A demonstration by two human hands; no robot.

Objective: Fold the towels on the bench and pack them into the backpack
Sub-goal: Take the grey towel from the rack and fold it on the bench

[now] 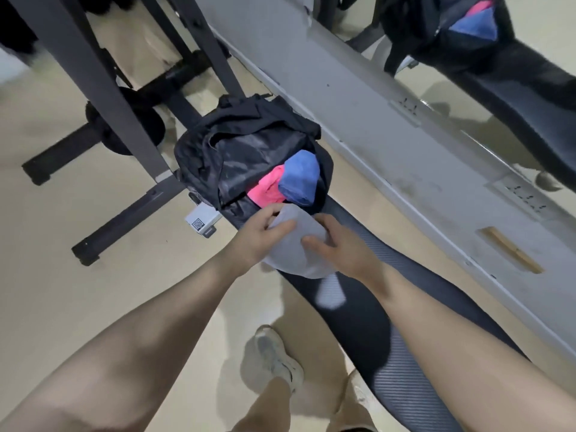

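Observation:
A black backpack (pixel 237 151) lies open on the far end of the dark padded bench (pixel 367 307). Inside its mouth sit a folded blue towel (pixel 300 177) and a pink towel (pixel 268 188). Just in front of the opening I hold a bunched grey towel (pixel 293 247) with both hands. My left hand (pixel 258 235) grips its left side with the thumb laid over the top. My right hand (pixel 339 241) grips its right side, fingers curled round the cloth. A loose corner of the grey towel hangs down over the bench.
A grey wall with a mirror (pixel 467 73) runs along the right of the bench; the mirror repeats the backpack. A dark metal rack frame (pixel 103 98) and its floor bars stand to the left on the beige floor. My shoe (pixel 274 360) is beside the bench.

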